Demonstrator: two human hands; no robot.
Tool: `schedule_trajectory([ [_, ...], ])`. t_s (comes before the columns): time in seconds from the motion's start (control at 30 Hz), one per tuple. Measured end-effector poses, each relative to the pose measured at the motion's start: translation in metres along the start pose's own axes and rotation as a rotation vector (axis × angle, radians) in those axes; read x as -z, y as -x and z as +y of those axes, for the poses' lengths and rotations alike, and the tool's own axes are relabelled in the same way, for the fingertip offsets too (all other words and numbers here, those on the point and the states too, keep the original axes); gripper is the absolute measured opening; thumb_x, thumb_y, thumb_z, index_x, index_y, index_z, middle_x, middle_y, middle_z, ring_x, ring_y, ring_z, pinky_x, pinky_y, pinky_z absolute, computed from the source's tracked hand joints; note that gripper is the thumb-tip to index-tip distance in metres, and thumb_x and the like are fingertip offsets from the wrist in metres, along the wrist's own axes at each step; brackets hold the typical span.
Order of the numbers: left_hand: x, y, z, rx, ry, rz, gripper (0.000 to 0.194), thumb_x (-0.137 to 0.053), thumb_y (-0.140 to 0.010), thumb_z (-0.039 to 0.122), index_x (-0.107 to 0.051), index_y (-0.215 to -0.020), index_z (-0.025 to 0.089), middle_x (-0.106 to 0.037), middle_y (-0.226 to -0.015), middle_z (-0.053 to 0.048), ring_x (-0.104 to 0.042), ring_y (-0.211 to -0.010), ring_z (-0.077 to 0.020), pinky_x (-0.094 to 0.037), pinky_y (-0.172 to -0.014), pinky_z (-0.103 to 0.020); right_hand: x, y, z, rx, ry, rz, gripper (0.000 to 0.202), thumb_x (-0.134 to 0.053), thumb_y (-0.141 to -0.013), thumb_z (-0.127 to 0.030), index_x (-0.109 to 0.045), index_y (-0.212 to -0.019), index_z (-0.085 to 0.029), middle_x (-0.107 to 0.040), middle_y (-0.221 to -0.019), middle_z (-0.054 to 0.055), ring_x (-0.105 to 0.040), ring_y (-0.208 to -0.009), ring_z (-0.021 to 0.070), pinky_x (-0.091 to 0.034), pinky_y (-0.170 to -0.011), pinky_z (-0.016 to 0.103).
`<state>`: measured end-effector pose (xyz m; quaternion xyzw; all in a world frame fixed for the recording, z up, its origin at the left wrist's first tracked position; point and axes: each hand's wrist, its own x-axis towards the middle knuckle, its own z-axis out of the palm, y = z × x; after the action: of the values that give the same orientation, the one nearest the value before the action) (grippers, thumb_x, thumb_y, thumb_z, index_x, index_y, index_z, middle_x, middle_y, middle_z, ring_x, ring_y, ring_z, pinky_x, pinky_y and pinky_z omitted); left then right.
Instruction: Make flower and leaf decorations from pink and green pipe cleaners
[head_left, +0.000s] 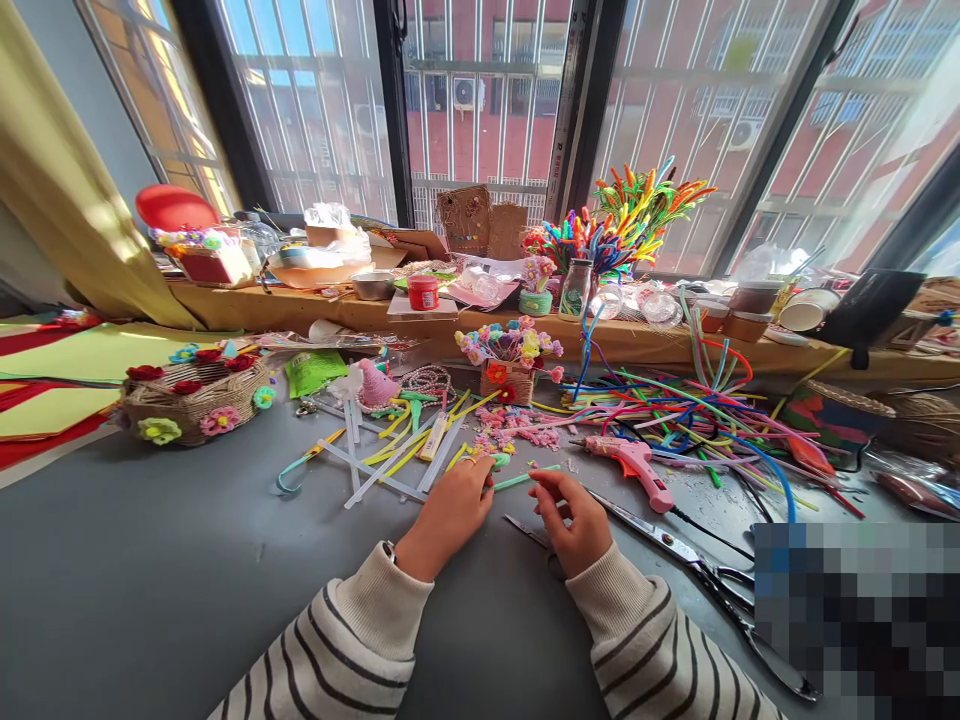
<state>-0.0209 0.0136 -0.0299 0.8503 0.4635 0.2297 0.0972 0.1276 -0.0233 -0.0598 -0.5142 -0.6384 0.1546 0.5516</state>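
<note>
Near the middle of the grey table [187,560], my left hand [456,505] has its fingers closed on a mint green pipe cleaner [500,461], whose curled end shows at the fingertips. A straight green stretch [529,477] runs across towards my right hand [571,520]. The right fingers are bent, thumb near the index finger; whether they grip the green piece is too small to tell. Small scissors [525,530] lie partly beneath my right hand. Long metal scissors [667,540] and a pink glue gun [628,465] are to the right.
A flower basket [199,400] stands at the left, and a small pot of flowers [510,375] behind my hands. White glue sticks [375,480] and a teal hook-like tool [289,475] lie left of centre. Loose coloured pipe cleaners [675,400] cover the back right. A cluttered ledge [315,310] runs behind.
</note>
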Motion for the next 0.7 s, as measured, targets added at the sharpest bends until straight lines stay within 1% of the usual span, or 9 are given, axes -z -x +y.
schedule_trajectory([
  [0.1, 0.003, 0.000, 0.004, 0.025, 0.096, 0.061, 0.017, -0.038, -0.069, 0.015, -0.046, -0.083, 0.018, -0.053, -0.076, -0.003, -0.050, -0.073, -0.0159, -0.037, -0.066, -0.027, -0.002, 0.000, 0.002, -0.077, -0.060, 0.025, 0.027, -0.041, -0.072, -0.034, -0.055, -0.085, -0.014, -0.057, -0.068, 0.005, -0.054, -0.048, 0.0107, -0.044, -0.037, 0.021],
  [0.17, 0.006, -0.001, 0.008, 0.024, 0.221, 0.061, 0.017, -0.038, -0.069, 0.017, -0.046, -0.084, 0.018, -0.054, -0.078, -0.002, -0.050, -0.073, -0.0146, -0.038, -0.066, -0.026, -0.003, 0.000, 0.003, -0.167, -0.141, 0.066, 0.031, -0.045, -0.069, -0.037, -0.054, -0.086, -0.012, -0.057, -0.068, 0.005, -0.055, -0.045, 0.0112, -0.045, -0.034, 0.021],
  [0.27, 0.009, 0.000, 0.013, -0.030, 0.418, -0.026, 0.016, -0.040, -0.068, 0.019, -0.047, -0.083, 0.017, -0.055, -0.078, -0.002, -0.051, -0.071, -0.0123, -0.039, -0.066, -0.023, -0.003, -0.001, 0.002, -0.283, -0.276, 0.123, 0.035, -0.050, -0.064, -0.041, -0.055, -0.081, -0.011, -0.058, -0.065, 0.005, -0.056, -0.044, 0.0125, -0.046, -0.034, 0.022],
  [0.33, 0.010, 0.000, 0.015, -0.054, 0.501, -0.099, 0.017, -0.042, -0.067, 0.019, -0.048, -0.083, 0.017, -0.055, -0.078, -0.001, -0.051, -0.069, -0.0117, -0.039, -0.066, -0.022, -0.001, -0.003, 0.000, -0.319, -0.341, 0.141, 0.034, -0.051, -0.063, -0.043, -0.056, -0.075, -0.011, -0.057, -0.059, 0.004, -0.056, -0.043, 0.0127, -0.046, -0.035, 0.022],
  [0.4, 0.010, 0.000, 0.015, -0.049, 0.543, -0.146, 0.017, -0.043, -0.067, 0.021, -0.049, -0.083, 0.016, -0.056, -0.077, -0.002, -0.051, -0.070, -0.0122, -0.040, -0.066, -0.022, 0.002, -0.005, -0.002, -0.339, -0.393, 0.160, 0.031, -0.052, -0.062, -0.041, -0.055, -0.072, -0.012, -0.056, -0.055, 0.002, -0.055, -0.042, 0.0123, -0.045, -0.035, 0.021],
  [0.53, 0.008, 0.000, 0.014, -0.028, 0.591, -0.193, 0.021, -0.045, -0.067, 0.024, -0.049, -0.086, 0.016, -0.057, -0.079, -0.002, -0.051, -0.071, -0.0135, -0.039, -0.067, -0.023, 0.007, -0.008, -0.005, -0.403, -0.511, 0.195, 0.027, -0.056, -0.060, -0.039, -0.051, -0.068, -0.014, -0.056, -0.058, 0.001, -0.054, -0.043, 0.0113, -0.042, -0.034, 0.019],
  [0.7, 0.006, 0.000, 0.012, 0.010, 0.604, -0.216, 0.023, -0.046, -0.067, 0.028, -0.049, -0.086, 0.016, -0.057, -0.077, -0.002, -0.053, -0.070, -0.0142, -0.039, -0.065, -0.023, 0.011, -0.009, -0.006, -0.451, -0.622, 0.168, 0.024, -0.053, -0.063, -0.038, -0.046, -0.069, -0.016, -0.059, -0.067, 0.003, -0.054, -0.044, 0.0103, -0.042, -0.036, 0.020],
])
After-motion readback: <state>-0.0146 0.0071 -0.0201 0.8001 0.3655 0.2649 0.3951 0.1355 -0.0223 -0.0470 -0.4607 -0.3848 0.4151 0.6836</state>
